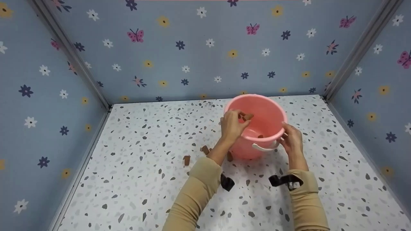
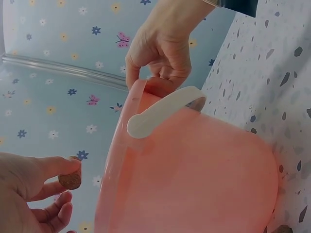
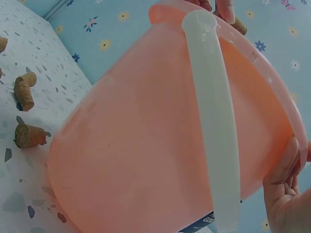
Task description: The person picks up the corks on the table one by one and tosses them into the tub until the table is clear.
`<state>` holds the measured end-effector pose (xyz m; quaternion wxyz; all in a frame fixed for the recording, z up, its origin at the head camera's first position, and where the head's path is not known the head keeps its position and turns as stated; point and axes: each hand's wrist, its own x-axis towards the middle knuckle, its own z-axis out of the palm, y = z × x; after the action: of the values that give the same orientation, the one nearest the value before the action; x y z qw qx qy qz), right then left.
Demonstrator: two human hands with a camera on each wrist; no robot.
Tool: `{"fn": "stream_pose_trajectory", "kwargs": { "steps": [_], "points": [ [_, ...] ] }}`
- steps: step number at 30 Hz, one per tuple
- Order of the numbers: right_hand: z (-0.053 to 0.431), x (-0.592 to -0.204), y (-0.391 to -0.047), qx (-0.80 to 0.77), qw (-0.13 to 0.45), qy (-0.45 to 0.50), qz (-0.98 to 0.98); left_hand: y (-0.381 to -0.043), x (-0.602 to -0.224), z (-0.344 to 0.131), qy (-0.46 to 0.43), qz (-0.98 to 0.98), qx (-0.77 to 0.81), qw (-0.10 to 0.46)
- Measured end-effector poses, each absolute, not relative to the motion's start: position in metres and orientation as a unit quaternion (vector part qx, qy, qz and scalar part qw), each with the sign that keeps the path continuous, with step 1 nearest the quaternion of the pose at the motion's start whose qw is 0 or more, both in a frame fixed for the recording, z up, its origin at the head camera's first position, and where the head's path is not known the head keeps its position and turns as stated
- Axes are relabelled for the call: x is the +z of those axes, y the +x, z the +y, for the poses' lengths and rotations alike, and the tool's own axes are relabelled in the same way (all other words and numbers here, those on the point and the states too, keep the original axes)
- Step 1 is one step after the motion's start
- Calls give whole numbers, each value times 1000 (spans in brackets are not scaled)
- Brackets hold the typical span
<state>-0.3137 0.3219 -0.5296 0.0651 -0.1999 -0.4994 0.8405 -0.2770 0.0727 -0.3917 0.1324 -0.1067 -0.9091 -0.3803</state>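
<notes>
A pink bucket (image 1: 245, 147) with a white handle (image 1: 265, 148) stands on the speckled tabletop, its mouth facing up. My left hand (image 1: 230, 125) is over the bucket's mouth and pinches a brown cork (image 2: 70, 180) between thumb and fingers. On the rim's right side, my right hand (image 1: 291, 138) grips the bucket's edge, thumb and fingers on either side of it. Inside the bucket, part of another cork (image 1: 260, 136) shows near the front wall. Several corks lie on the table by the bucket, including a tapered cork (image 3: 30, 135).
One cork (image 1: 187, 160) lies farther left on the tabletop (image 1: 144, 179), and another cork (image 1: 230, 156) sits against the bucket's base. Flower-and-butterfly panels (image 1: 205, 48) enclose the back and both sides. Black wrist straps (image 1: 227, 183) hang from the sleeves.
</notes>
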Motion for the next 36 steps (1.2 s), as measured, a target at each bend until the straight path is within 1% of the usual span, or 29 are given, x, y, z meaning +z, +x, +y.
{"fn": "stream_pose_trajectory", "kwargs": {
  "steps": [3, 5, 8, 11, 13, 18, 20, 22, 25, 32, 34, 36],
  "points": [
    [297, -485, -286, 848, 65, -213, -481, -277, -391, 75, -100, -913, -372, 132],
    [275, -446, -262, 850, 63, -227, -470, -277, -390, 76, -97, -916, -368, 130],
    [274, -446, -261, 854, 65, -218, -468, -277, -389, 75, -96, -913, -374, 133],
    [279, -455, -266, 851, 65, -213, -475, -276, -389, 72, -98, -908, -380, 145],
    [292, -476, -279, 861, 65, -187, -468, -276, -390, 69, -100, -902, -389, 155],
    [314, -507, -299, 867, 55, -179, -461, -274, -391, 60, -103, -888, -414, 174],
    [316, -512, -303, 858, 61, -192, -472, -274, -392, 56, -103, -882, -424, 177],
    [324, -524, -310, 865, 59, -179, -465, -274, -393, 52, -102, -878, -431, 180],
    [323, -523, -308, 872, 62, -165, -458, -275, -395, 46, -105, -871, -441, 191],
    [278, -450, -264, 857, 74, -220, -460, -276, -405, 30, -130, -843, -475, 218],
    [275, -446, -262, 860, 68, -217, -457, -276, -410, 24, -136, -837, -479, 226],
    [279, -453, -266, 859, 68, -214, -460, -276, -416, 18, -139, -834, -481, 231]
  ]
}}
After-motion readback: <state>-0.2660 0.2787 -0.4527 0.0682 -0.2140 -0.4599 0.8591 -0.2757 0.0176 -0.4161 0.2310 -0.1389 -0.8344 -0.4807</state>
